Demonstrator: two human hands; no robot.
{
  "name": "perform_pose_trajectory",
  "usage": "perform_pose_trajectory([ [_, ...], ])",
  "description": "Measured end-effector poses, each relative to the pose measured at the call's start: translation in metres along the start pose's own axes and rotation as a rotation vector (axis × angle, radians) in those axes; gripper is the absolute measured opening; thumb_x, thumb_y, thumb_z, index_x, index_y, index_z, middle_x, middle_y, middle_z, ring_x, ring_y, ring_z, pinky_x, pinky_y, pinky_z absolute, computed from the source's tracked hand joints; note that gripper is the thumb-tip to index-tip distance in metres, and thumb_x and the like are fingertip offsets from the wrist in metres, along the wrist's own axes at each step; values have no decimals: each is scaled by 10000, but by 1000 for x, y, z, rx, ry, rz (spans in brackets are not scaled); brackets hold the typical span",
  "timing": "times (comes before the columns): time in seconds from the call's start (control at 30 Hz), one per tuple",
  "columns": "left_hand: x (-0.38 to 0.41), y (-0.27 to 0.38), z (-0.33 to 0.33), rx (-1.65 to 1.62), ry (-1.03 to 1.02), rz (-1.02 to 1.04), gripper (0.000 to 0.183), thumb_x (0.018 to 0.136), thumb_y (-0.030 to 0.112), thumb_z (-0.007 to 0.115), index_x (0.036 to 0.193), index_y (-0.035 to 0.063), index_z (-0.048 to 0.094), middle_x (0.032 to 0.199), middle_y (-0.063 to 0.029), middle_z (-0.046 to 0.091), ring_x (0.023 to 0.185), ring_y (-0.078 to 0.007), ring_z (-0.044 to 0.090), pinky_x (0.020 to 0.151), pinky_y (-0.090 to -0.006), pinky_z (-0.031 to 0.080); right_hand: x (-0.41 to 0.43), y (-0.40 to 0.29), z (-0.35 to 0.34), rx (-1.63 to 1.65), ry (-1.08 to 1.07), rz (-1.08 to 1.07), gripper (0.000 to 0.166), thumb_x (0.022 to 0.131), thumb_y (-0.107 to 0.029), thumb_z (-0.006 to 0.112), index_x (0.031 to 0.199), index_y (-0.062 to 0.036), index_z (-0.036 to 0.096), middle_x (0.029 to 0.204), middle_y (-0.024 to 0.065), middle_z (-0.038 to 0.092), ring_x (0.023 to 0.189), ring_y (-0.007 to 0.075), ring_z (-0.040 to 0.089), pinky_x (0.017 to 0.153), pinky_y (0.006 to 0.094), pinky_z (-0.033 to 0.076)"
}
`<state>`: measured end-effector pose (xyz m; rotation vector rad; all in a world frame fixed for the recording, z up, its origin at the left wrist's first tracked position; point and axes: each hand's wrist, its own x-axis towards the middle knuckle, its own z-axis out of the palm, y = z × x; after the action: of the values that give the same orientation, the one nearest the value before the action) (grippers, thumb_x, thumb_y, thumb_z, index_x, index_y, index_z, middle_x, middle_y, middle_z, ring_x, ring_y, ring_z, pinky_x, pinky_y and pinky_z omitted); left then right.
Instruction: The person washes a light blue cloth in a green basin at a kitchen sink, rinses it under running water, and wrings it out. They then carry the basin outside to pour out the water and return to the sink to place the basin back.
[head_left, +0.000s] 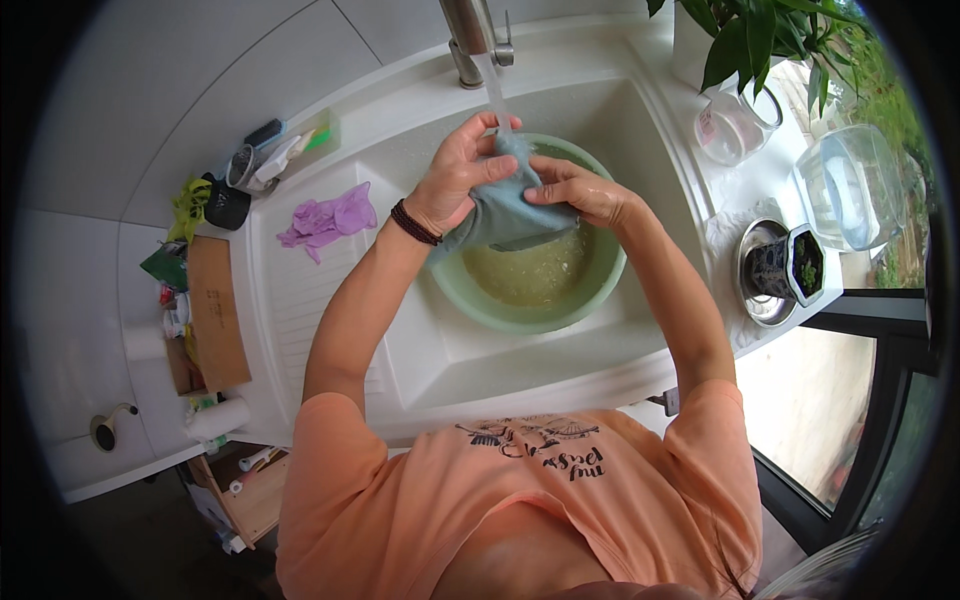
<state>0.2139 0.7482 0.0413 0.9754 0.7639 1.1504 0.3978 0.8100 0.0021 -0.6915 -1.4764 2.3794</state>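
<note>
Both my hands grip a wet blue-grey cloth (517, 206) under the running tap (472, 30). My left hand (469, 169) pinches its upper part, where the stream of water (492, 94) lands. On the cloth's right side, my right hand (574, 191) holds it between thumb and fingers. Directly below is a pale green plastic basin (517, 324), partly filled with cloudy yellowish water (540, 281). The basin rests in the white sink (637, 120). Part of the cloth hangs over the basin's left side, and its far folds are hidden behind my left hand.
Purple rubber gloves (330, 217) lie on the ribbed drainboard (322, 300) at left. Beyond them stand a cardboard box (217, 307) and a brush holder (244, 166). On the right ledge are a glass jar (731, 127), a glass bowl (851, 187) and a small potted plant (780, 266).
</note>
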Motion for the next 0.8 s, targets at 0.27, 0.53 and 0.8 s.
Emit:
perform_pose_trajectory([
  [0.27,2,12,-18,470,4,-1,315,831,58,585,1131,38,491,966,-18,555,884,-81,524,792,-233,425,-3,-33,3,-482,101,-144,142,736,-91,670,832,-4,613,741,-3,572,705,78,503,684,233,414],
  [0.53,9,29,-6,223,4,88,158,876,56,501,1031,46,531,920,-11,562,843,-86,534,776,-233,434,13,-53,-13,-688,-15,-124,238,751,-117,668,943,19,629,890,72,615,817,134,544,726,289,438],
  [0.8,-3,37,-20,-143,122,41,103,882,57,468,981,64,499,870,-21,562,802,-118,545,760,-259,454,5,-27,-53,-1054,93,-123,164,730,-164,670,755,-13,612,697,-7,538,664,92,476,589,268,375],
])
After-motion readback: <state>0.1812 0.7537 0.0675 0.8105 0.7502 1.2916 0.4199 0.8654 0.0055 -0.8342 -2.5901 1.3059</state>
